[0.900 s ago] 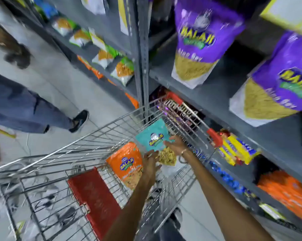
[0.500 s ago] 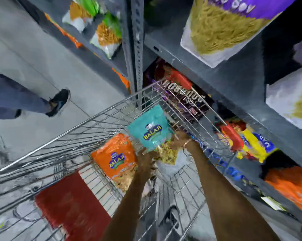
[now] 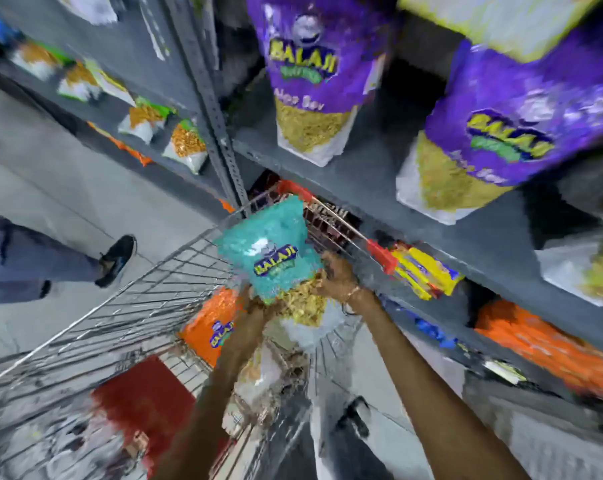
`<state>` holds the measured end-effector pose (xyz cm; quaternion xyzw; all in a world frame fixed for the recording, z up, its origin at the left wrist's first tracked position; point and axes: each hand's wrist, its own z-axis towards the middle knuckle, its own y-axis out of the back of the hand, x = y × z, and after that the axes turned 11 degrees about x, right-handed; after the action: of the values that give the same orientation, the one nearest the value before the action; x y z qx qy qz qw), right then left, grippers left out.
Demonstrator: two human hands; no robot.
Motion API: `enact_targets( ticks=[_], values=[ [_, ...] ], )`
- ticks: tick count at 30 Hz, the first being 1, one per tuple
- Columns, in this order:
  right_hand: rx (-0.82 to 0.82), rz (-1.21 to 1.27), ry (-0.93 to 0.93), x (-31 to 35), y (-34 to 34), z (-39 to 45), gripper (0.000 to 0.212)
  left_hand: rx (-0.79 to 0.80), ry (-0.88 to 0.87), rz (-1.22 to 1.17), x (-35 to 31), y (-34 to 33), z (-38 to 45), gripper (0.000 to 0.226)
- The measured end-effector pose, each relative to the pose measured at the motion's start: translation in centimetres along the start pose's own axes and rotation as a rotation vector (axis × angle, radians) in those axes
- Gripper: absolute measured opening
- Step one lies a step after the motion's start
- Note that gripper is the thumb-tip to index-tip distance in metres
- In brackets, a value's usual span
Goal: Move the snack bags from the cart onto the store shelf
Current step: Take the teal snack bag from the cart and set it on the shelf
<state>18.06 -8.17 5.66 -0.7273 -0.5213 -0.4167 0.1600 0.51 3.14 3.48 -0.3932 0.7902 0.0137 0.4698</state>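
Observation:
A teal snack bag [image 3: 270, 251] with a clear bottom full of yellow snack is held above the wire cart [image 3: 127, 317]. My left hand [image 3: 255, 308] grips its lower left edge and my right hand [image 3: 334, 275] grips its lower right side. An orange snack bag [image 3: 213, 327] lies in the cart just left of my left wrist. The grey store shelf [image 3: 369, 188] runs along the right, with two purple snack bags [image 3: 314, 81] standing on it.
Another person's leg and dark shoe [image 3: 114, 259] stand on the floor left of the cart. A red seat flap [image 3: 147, 400] sits at the cart's near end. Lower shelves hold yellow packs [image 3: 421, 271] and orange bags [image 3: 549, 344]. Green-and-orange bags [image 3: 185, 143] line the far shelf.
Both hands have lifted the teal bag up out of the cart toward the shelf. The view has tilted up, showing more of the purple bags.

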Motion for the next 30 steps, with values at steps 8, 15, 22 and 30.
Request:
enact_targets(
  ticks=[8,15,22,30],
  values=[
    [-0.279,0.198,0.495,11.1,6.9,-22.7,0.06,0.363,-0.46,0.37,-17.0,-13.2,-12.5,0.083],
    [-0.539,0.239,0.828,16.8,17.9,-41.2,0.058,0.694,-0.752,0.414,-26.0,-30.4,-20.4,0.073],
    [-0.721,0.315,0.956,18.1,29.6,-48.9,0.059,0.849,-0.882,0.348,-29.8,-47.0,-19.1,0.064],
    [-0.953,0.287,0.911,18.9,39.5,-49.5,0.065,0.918,-0.81,0.317,-32.1,-58.5,-14.9,0.07]
  ],
)
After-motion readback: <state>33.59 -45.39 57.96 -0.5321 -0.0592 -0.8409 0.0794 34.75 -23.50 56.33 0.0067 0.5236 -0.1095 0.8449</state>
